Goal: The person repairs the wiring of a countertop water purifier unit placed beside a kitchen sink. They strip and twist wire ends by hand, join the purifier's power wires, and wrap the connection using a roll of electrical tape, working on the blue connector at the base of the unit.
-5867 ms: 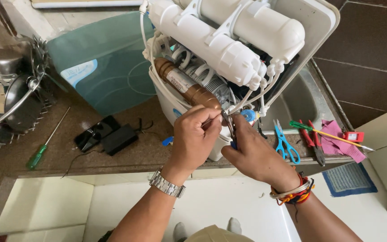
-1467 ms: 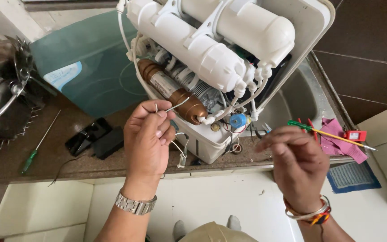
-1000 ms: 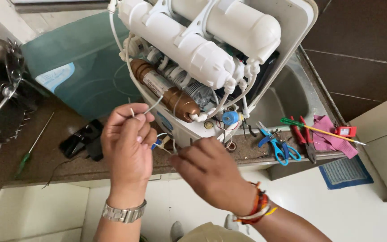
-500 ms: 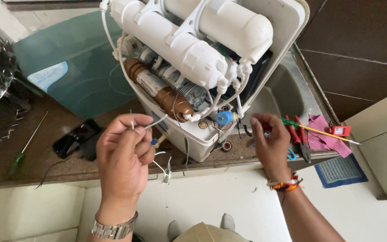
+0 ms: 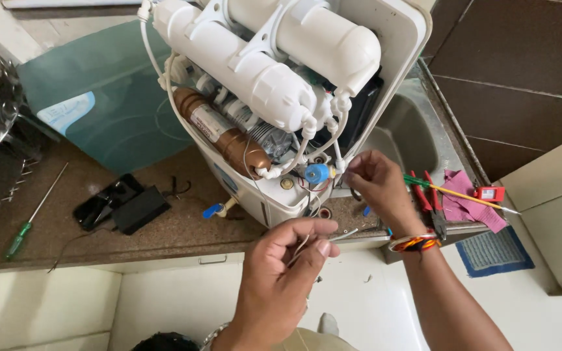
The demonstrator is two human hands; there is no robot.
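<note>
filter housings white | cartridge copper-brown | cap blue | cloth pink | screwdriver green-handled

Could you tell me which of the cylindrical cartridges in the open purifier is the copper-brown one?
The lowest cartridge, angled beneath the two large white cartridges, just above the blue fitting.

A green-handled screwdriver lies at nine o'clock on the brown counter. Right of it rest a black phone and black adapter. At ten o'clock leans a teal panel. At three o'clock: red pliers, pink cloth, steel sink; a blue mat lies below.
</note>
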